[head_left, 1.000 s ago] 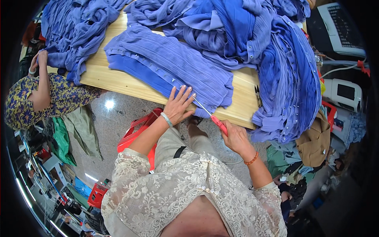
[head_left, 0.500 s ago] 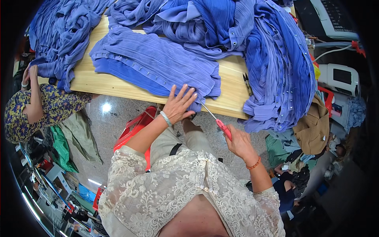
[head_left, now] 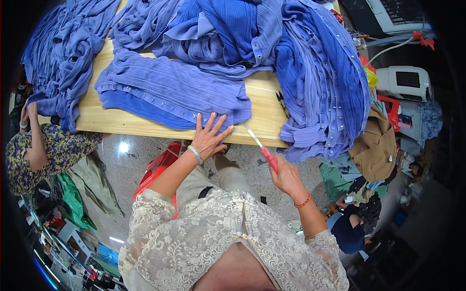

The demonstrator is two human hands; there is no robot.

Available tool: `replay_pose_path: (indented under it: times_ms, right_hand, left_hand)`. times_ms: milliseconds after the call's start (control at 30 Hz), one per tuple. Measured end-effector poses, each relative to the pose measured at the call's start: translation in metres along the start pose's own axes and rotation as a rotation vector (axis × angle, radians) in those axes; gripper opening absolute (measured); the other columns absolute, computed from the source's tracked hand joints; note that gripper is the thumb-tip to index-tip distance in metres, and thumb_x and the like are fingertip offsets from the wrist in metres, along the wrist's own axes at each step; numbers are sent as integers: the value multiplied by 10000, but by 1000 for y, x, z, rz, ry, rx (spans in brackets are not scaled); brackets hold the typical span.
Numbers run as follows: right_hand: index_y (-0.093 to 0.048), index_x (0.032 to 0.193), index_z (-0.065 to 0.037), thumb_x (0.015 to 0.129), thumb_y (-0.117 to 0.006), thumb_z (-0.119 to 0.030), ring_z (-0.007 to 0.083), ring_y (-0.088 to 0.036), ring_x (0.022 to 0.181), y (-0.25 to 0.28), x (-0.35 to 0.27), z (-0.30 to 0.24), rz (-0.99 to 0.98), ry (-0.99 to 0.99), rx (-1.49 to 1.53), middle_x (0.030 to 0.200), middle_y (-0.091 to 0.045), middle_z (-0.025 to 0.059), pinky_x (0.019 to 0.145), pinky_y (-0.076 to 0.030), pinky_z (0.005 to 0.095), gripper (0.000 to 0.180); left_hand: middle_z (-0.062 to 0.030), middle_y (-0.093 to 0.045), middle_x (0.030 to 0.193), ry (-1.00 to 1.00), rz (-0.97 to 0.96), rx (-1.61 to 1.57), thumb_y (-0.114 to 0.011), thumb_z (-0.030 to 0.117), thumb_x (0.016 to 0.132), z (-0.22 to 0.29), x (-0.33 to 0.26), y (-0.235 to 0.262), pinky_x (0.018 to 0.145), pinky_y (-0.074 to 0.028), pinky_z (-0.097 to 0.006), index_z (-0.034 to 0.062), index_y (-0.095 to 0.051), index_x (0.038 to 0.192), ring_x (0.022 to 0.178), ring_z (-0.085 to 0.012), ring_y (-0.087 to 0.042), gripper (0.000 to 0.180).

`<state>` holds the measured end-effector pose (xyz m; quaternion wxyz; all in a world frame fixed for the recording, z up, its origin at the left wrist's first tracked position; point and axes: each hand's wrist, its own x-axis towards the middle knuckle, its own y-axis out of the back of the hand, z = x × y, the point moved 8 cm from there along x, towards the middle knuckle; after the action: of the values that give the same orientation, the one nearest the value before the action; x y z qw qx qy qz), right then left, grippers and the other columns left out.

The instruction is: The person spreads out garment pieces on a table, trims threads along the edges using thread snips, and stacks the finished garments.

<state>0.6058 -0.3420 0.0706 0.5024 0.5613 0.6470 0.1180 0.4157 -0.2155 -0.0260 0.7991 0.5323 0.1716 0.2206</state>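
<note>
A blue-purple ribbed garment [head_left: 174, 89] lies flat on the wooden table [head_left: 262, 99], with a row of small metal fastenings along its near edge. My left hand [head_left: 208, 139] rests flat on its near right corner, fingers spread. My right hand [head_left: 286, 177] is closed around the red handle of a tool [head_left: 268, 158] with a slim metal shaft; I cannot make out its exact kind. Its tip points toward the garment's corner, slightly to the right of it, over the table's front edge.
Piled blue garments [head_left: 218, 29] cover the back of the table, and more [head_left: 325, 97] hang over its right side. Black thread snips [head_left: 283, 104] lie between. At the left, a person in a patterned top [head_left: 43, 150] handles blue fabric. A red bag [head_left: 158, 169] is below the table edge.
The tool's tip has left the garment's corner and sits a little apart from it. My left hand stays flat on the cloth. The whole view has shifted somewhat.
</note>
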Motion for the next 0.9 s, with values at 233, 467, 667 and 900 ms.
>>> replay_pose_path:
  times_ms: [233,467,667,900]
  right_hand:
    - [-480,1221,-67,902,-607,-247,412,-604,872,-2,40,20,254,-217,-61,924,-625,243,754,-480,529,388]
    - [-391,1317,26,856,-656,-261,387,-594,946,16,134,-2,366,-151,-371,985,-618,217,755,-522,474,604]
    - [-380,1356,12,864,-643,-345,376,-544,1033,49,214,4,593,-203,-496,1131,-514,184,792,-486,500,662]
    - [-331,1452,-43,882,-587,-479,413,-430,1200,30,226,8,687,-129,-359,1374,-432,199,971,-367,520,762]
  left_hand:
    - [-129,-371,1493,118,113,-273,-736,363,774,13,0,42,1110,-111,-657,133,-383,1455,1420,-376,-253,800]
    - [-123,-613,1024,-261,268,-1369,-740,365,829,81,-27,213,792,-492,-376,13,-554,1309,881,-259,-600,624]
    - [-194,-578,1094,-705,377,-1842,-645,451,905,88,-54,302,778,-467,-447,103,-606,1162,946,-311,-594,435]
    - [-206,-554,1070,-788,449,-1949,-725,421,845,54,-62,323,724,-467,-391,96,-630,1153,878,-279,-574,458]
